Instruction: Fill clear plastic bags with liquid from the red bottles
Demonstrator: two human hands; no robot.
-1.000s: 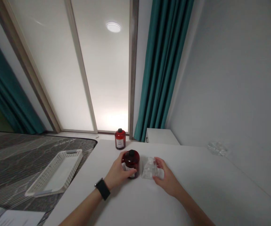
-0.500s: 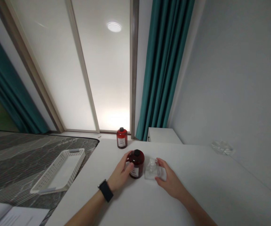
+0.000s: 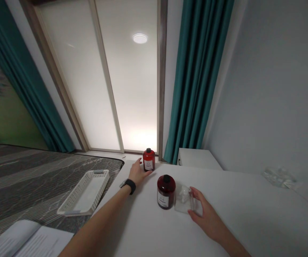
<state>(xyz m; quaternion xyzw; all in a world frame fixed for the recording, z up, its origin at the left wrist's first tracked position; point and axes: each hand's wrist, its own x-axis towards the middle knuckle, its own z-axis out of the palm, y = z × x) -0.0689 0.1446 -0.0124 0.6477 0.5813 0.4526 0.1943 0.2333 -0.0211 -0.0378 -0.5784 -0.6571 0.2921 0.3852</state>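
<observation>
My left hand (image 3: 137, 174) reaches out to the smaller red bottle (image 3: 149, 159) at the table's far edge. Its fingers are apart, at the bottle's left side, with the thumb near the base; whether they touch it is hard to tell. Closer in stands a larger dark red bottle (image 3: 166, 192) with a black cap and a white label, upright and free of both hands. Just right of it, my right hand (image 3: 200, 208) grips the right side of a clear plastic box (image 3: 182, 205) between thumb and fingers. Something clear shows in the box, too faint to name.
All this stands on a white table (image 3: 143, 228). To the left, a white perforated basket (image 3: 85, 196) and an open book (image 3: 28, 239) lie on a grey striped surface. Crumpled clear plastic (image 3: 279, 177) lies by the right wall. A white cabinet (image 3: 199, 159) stands behind the table.
My left hand has let go of the larger dark bottle and moved away to the smaller red one. My right hand stays on the clear box. The whole view has shifted slightly.
</observation>
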